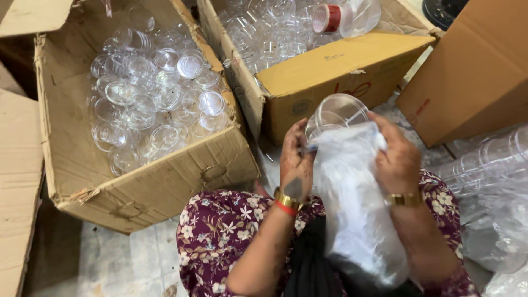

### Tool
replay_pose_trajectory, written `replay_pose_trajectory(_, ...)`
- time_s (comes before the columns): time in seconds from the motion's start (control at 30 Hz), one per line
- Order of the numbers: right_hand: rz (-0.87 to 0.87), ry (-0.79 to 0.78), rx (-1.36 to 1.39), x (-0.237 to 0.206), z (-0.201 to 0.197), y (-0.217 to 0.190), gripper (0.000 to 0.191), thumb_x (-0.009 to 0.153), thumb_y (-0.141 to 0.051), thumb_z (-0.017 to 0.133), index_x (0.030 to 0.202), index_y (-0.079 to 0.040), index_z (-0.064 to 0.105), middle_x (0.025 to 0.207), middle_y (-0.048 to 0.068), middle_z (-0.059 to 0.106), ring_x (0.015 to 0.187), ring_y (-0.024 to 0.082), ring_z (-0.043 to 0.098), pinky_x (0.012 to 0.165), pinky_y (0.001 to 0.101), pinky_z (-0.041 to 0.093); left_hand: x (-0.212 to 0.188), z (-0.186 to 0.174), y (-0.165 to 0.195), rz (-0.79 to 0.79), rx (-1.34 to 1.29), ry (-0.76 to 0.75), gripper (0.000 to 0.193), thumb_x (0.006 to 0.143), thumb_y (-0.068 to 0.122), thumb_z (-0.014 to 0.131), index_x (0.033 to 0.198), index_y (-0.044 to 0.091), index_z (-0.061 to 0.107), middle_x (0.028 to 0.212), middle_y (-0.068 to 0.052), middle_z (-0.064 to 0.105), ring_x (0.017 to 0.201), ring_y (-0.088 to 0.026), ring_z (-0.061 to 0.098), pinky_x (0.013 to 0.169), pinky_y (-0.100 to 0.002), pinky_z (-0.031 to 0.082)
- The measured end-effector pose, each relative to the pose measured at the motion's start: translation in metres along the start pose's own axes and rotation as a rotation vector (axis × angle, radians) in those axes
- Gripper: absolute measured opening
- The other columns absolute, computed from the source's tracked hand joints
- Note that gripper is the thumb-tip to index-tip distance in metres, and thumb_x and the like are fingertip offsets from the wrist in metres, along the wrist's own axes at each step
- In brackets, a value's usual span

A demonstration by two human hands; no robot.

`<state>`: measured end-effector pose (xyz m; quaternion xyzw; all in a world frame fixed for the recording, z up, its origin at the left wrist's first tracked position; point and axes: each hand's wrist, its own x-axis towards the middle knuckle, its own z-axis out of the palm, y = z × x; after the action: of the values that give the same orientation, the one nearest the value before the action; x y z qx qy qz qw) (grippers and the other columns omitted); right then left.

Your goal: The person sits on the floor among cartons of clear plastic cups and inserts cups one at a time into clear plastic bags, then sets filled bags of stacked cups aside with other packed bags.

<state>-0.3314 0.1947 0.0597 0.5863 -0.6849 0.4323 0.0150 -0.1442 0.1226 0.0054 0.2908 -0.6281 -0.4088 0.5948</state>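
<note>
Partly hidden by a plastic bag [357, 214], both hands, left hand [296, 162] and right hand [397, 159], grasp its mouth around clear containers [336, 113]; cardboard boxes [143, 187] crowd close.

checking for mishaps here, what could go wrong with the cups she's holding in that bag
1. The top cup pokes out of the bag; both hands, left hand and right hand, pinch only the bag's mouth, so the stack might slide out or tip.
2. The thin plastic bag may tear under that grip.
3. A dropped cup could roll among loose cups on the floor and get crushed.
</note>
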Motion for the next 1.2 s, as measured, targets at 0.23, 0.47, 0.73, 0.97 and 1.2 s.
replay_pose_trajectory(0.23,0.15,-0.025,0.565,-0.047,-0.018,0.001,0.035,0.085,-0.004,0.073,0.118,0.001,0.06,0.115,0.014,0.069,0.1,0.014,0.064,0.09,0.0279,0.051,-0.021,0.013,0.047,-0.004,-0.768,0.011,0.021,0.103,0.015,0.069,0.1,0.012,0.048,0.133,-0.024,0.061,0.11,-0.021,0.055,0.1,-0.035,0.043)
replay_pose_trajectory(0.47,-0.074,0.095,0.741,-0.095,-0.032,0.015,0.046,0.095,-0.028,0.079,0.122,-0.002,0.053,0.135,0.016,0.064,0.123,0.02,0.064,0.11,0.0344,0.05,-0.034,0.017,0.083,-0.567,-1.183,-0.132,0.021,0.101,0.028,0.06,0.098,0.009,0.053,0.155,-0.016,0.048,0.132,-0.022,0.056,0.106,-0.037,0.047)
replay_pose_trajectory(0.73,-0.132,-0.284,0.537,-0.143,-0.053,0.07,0.065,0.105,-0.056,0.05,0.133,0.002,0.061,0.128,0.018,0.071,0.121,0.037,0.067,0.107,0.0434,0.051,-0.087,0.02,0.093,-0.214,-0.464,-0.32,0.017,0.108,0.023,0.059,0.11,0.007,0.054,0.117,-0.008,0.061,0.112,-0.018,0.057,0.11,-0.032,0.044)
replay_pose_trajectory(0.97,0.055,-0.154,0.864,-0.164,-0.067,0.048,0.035,0.102,-0.025,0.066,0.133,-0.008,0.061,0.107,0.008,0.071,0.09,0.019,0.073,0.086,0.0308,0.06,-0.102,0.025,0.11,-0.537,-0.296,-0.64,0.017,0.099,0.009,0.05,0.109,0.002,0.061,0.106,-0.005,0.064,0.1,-0.013,0.057,0.095,-0.027,0.045)
replay_pose_trajectory(1.2,0.129,-0.22,0.347,-0.14,-0.058,0.044,0.019,0.098,-0.016,0.067,0.117,-0.011,0.07,0.112,0.005,0.076,0.101,0.021,0.076,0.086,0.0317,0.06,-0.097,-0.013,0.108,-0.669,-0.639,-0.938,0.017,0.103,0.011,0.051,0.107,-0.003,0.061,0.117,-0.019,0.068,0.103,-0.027,0.067,0.09,-0.036,0.054)
